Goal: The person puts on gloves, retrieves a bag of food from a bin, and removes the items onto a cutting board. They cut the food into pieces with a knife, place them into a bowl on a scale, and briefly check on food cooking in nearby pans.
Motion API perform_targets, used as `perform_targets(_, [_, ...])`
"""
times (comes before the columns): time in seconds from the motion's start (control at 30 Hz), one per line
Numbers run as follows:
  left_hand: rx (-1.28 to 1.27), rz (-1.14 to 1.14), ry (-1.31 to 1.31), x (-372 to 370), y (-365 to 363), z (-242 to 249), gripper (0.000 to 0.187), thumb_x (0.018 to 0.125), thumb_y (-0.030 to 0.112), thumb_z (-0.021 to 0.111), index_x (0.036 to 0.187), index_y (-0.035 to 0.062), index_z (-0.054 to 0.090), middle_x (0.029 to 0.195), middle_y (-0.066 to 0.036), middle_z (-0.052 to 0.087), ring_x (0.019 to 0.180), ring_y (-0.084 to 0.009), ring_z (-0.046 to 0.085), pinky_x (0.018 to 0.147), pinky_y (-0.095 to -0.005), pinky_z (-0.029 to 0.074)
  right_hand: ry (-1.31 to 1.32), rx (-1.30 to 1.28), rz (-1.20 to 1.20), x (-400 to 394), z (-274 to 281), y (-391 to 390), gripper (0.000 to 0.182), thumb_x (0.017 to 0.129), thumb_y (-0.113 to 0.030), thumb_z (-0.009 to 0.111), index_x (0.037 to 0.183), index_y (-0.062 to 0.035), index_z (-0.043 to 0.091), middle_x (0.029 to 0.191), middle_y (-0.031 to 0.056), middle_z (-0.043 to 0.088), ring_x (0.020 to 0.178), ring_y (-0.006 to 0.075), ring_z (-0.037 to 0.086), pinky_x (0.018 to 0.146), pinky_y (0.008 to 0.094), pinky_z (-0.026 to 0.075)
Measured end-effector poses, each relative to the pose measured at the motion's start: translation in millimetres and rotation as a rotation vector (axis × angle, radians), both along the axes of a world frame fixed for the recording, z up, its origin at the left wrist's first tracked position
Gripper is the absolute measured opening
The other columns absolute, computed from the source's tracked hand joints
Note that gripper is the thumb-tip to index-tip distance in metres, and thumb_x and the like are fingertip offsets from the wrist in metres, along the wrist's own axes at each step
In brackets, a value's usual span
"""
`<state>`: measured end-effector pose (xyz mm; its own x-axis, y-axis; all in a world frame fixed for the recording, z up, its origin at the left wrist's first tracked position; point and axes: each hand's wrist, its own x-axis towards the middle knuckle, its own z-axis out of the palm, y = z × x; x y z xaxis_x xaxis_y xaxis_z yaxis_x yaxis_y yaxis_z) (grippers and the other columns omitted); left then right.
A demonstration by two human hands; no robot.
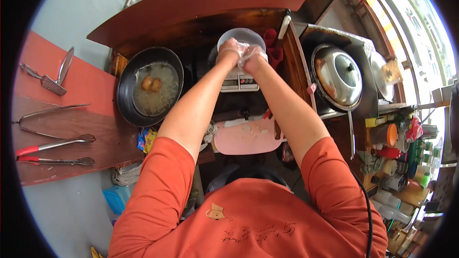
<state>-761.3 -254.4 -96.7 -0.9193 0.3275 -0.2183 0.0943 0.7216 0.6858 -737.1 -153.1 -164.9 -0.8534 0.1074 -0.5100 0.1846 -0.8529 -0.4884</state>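
My left hand [230, 50] and my right hand [252, 56] meet over a grey bowl [239, 32]. Clear plastic, like thin disposable gloves, wraps around the fingers. Both hands look closed and pressed against each other; whatever lies between them is hidden. Just below the wrists sits a white device with small buttons [243, 83], resembling a kitchen scale. To the left, a black wok [125, 100] holds bubbling oil with two browned round pieces [151, 84] in it. Closer to my body lies a pink cutting board [246, 141] with small pale scraps and a knife [234, 122] at its far edge.
Tongs [57, 144], a grater [51, 85] and a wire tool lie on the red-brown counter [91, 100] at left. A pan with a glass lid [345, 74] stands at right, its handle sticking out toward me. Shelves with jars [385, 136] fill the far right.
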Motion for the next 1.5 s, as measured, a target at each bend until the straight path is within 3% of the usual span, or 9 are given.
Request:
perform_targets(0.13, [0.052, -0.041, 0.081, -32, 3, -28, 0.052, 0.084, 0.047, 0.072, 0.109, 0.0014, 0.071, 0.111, -0.019, 0.071, 0.097, -0.0278, 0.071, 0.084, -0.0390, 0.055, 0.094, -0.196, -0.086, -29, -27, 17, 0.040, 0.099, -0.022, 0.036, 0.117, -0.0028, 0.065, 0.127, 0.0156, 0.064, 0.108, 0.0338, 0.063, 0.096, 0.0516, 0.048])
perform_targets(0.27, [0.477, 0.208, -0.432, -36, 2, -21, 0.044, 0.090, 0.039, 0.071, 0.112, 0.0014, 0.070, 0.101, -0.015, 0.072, 0.088, -0.0275, 0.070, 0.072, -0.0467, 0.057, -0.244, -0.076, -0.233, 20, 94, -15, 0.041, 0.101, -0.029, 0.042, 0.130, -0.0020, 0.053, 0.129, 0.0160, 0.062, 0.112, 0.0362, 0.061, 0.101, 0.0556, 0.046])
perform_targets(0.47, [0.678, 0.248, -0.417, -24, -11, -1, 0.053, 0.093, 0.041, 0.064, 0.119, -0.0051, 0.065, 0.106, -0.016, 0.071, 0.085, -0.0258, 0.069, 0.075, -0.0404, 0.056, -0.089, -0.068, -0.051, 53, 120, -13, 0.071, 0.104, -0.038, 0.040, 0.157, -0.0051, 0.005, 0.163, 0.0176, 0.017, 0.143, 0.0411, 0.034, 0.119, 0.0571, 0.020])
perform_targets(0.8, [-0.035, -0.081, 0.216, -11, -39, 33, 0.062, 0.093, 0.059, 0.055, 0.116, 0.0027, 0.068, 0.113, -0.019, 0.070, 0.107, -0.0328, 0.066, 0.091, -0.0376, 0.052, -0.091, 0.255, 0.014, 55, 92, 20, 0.068, 0.096, -0.035, 0.057, 0.149, -0.0052, 0.028, 0.141, 0.0225, 0.043, 0.120, 0.0416, 0.052, 0.102, 0.0553, 0.043])
perform_targets(0.93, [0.240, -0.124, 0.632, 49, -91, 47, 0.040, 0.091, 0.044, 0.066, 0.105, 0.0070, 0.071, 0.096, -0.015, 0.074, 0.089, -0.0283, 0.072, 0.084, -0.0353, 0.055, 0.076, 0.398, 0.010, 118, 89, 14, 0.059, 0.092, -0.030, 0.065, 0.139, 0.0002, 0.044, 0.137, 0.0196, 0.050, 0.114, 0.0327, 0.059, 0.097, 0.0433, 0.049])
perform_targets(1.07, [0.381, 0.044, 0.324, 161, -127, -4, 0.020, 0.087, 0.025, 0.070, 0.092, 0.0059, 0.070, 0.078, -0.016, 0.071, 0.071, -0.0278, 0.071, 0.068, -0.0380, 0.055, -0.013, 0.611, 0.423, 217, 62, 9, 0.038, 0.093, -0.031, 0.064, 0.113, 0.0009, 0.066, 0.103, 0.0093, 0.071, 0.095, 0.0240, 0.067, 0.093, 0.0376, 0.051])
perform_targets(1.13, [0.187, -0.082, -0.001, 205, -139, -58, 0.016, 0.084, 0.019, 0.070, 0.095, 0.0070, 0.070, 0.084, -0.018, 0.071, 0.078, -0.0318, 0.071, 0.074, -0.0402, 0.056, 0.378, 1.359, 0.688, 257, -25, 22, 0.024, 0.091, -0.022, 0.056, 0.106, -0.0077, 0.068, 0.087, 0.0111, 0.071, 0.086, 0.0323, 0.069, 0.081, 0.0402, 0.055])
perform_targets(1.27, [-0.162, -0.557, 0.120, 261, -133, -149, 0.038, 0.086, 0.015, 0.062, 0.123, 0.0079, 0.065, 0.123, -0.019, 0.064, 0.113, -0.0333, 0.063, 0.097, -0.0411, 0.051, -0.407, 1.562, 0.785, 318, -48, -15, 0.039, 0.081, -0.009, 0.065, 0.120, -0.0021, 0.065, 0.105, 0.0194, 0.069, 0.098, 0.0377, 0.066, 0.096, 0.0427, 0.049])
perform_targets(1.5, [-0.319, -0.558, 0.202, 271, -75, -179, 0.038, 0.089, 0.013, 0.054, 0.127, 0.0078, 0.057, 0.120, -0.021, 0.061, 0.111, -0.0338, 0.063, 0.093, -0.0430, 0.051, -0.299, 1.785, 0.649, 329, -110, -24, 0.032, 0.083, -0.005, 0.062, 0.115, -0.0059, 0.067, 0.116, 0.0232, 0.065, 0.111, 0.0392, 0.062, 0.097, 0.0418, 0.049])
